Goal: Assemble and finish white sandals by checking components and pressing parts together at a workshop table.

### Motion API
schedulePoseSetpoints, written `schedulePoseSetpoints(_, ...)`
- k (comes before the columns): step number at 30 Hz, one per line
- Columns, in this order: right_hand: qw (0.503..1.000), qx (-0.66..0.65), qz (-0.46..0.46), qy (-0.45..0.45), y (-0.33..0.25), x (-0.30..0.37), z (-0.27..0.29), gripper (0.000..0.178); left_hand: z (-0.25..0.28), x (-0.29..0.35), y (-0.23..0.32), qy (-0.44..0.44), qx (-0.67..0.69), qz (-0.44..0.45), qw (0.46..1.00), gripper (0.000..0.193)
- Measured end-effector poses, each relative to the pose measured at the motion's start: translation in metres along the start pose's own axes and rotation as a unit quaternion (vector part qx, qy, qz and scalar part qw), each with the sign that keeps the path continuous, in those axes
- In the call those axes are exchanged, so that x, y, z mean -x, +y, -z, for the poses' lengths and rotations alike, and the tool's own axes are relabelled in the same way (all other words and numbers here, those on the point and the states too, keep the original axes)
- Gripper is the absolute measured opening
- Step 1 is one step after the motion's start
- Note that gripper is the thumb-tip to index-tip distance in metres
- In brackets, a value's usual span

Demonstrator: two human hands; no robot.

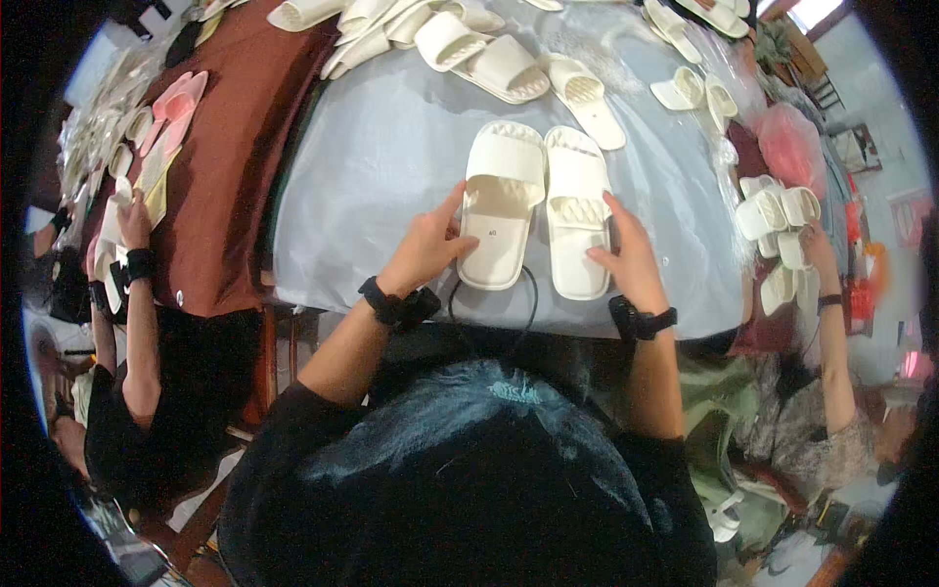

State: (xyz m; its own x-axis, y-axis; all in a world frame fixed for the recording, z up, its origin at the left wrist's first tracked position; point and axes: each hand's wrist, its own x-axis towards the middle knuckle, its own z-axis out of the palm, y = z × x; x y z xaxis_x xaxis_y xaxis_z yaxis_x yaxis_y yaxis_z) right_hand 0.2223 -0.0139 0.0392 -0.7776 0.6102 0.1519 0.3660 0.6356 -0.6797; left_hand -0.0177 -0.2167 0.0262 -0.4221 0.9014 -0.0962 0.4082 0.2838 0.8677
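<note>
Two cream slide slippers lie side by side in front of me, toes pointing away. My left hand [433, 240] grips the left slipper [496, 249] by its outer edge, thumb on the insole and fingers partly hidden beneath. On the other side, my right hand [631, 256] pinches the right slipper [577, 264] along its outer edge, thumb near the footbed. Both slippers are close together over the grey-covered table [372, 196], near its front edge. Whether they rest on the cover or are lifted slightly, I cannot tell.
A heap of cream slippers [450, 44] spreads across the table's far side, with a single slipper [587, 98] just beyond mine. At left, a co-worker's hand [135, 223] holds a slipper by a brown-covered table [225, 196] with pink slippers [176, 112]. Another co-worker's hand [820, 247] touches slippers at right.
</note>
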Motion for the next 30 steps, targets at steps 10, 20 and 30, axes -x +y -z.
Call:
schedulePoseSetpoints(10, 0.999, -0.020, -0.049, -0.006, 0.001, 0.024, -0.006, 0.085, -0.003, -0.009, 0.014, -0.029, -0.182, -0.012, 0.983, 0.084)
schedulePoseSetpoints(20, 0.939, -0.042, -0.184, 0.288, 0.081, 0.072, 0.056, 0.035, -0.010, 0.005, 0.028, -0.122, -0.102, -0.029, 0.987, 0.084)
schedulePoseSetpoints(30, 0.801, 0.212, -0.331, 0.451, 0.225, 0.100, 0.185, 0.023, 0.043, 0.023, 0.020, 0.018, -0.088, 0.006, 0.996, 0.055)
